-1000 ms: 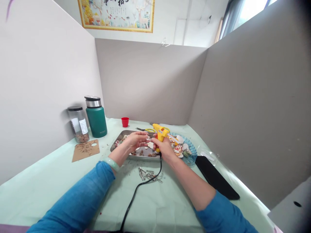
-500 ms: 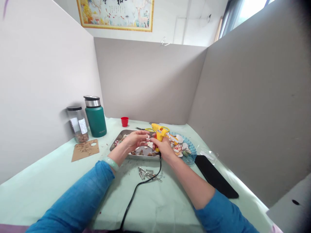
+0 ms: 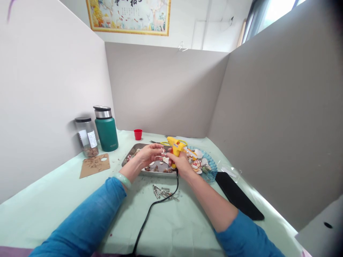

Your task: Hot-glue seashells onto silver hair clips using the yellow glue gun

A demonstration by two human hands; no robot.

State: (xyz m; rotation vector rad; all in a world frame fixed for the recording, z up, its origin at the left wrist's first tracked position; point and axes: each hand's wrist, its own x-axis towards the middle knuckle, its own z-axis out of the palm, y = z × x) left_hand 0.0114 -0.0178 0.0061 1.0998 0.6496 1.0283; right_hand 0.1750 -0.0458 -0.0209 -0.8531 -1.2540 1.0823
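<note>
Above the metal tray (image 3: 150,174), my left hand (image 3: 148,155) pinches a small whitish piece (image 3: 163,151) that looks like a shell. My right hand (image 3: 182,162) is wrapped round the handle of a yellow glue gun (image 3: 177,146), and its thumb and fingertips come close to the small piece. Whether they touch it I cannot tell. A black cord (image 3: 150,210) runs from the glue gun toward the front edge. Shells and small brown pieces lie in the tray. Right of it, partly behind my right hand, a blue plate (image 3: 213,166) bears many shells.
Several metal clips (image 3: 162,192) lie before the tray. Scissors with yellow handles (image 3: 165,143) and a red cup (image 3: 138,134) are behind it. At left stand a green bottle (image 3: 106,134), a clear jar (image 3: 88,139) and a brown card (image 3: 93,166); at right lies a black slab (image 3: 238,196).
The view has shifted very slightly. Both hands keep nearly the same pose, still holding the small piece and the glue gun.
</note>
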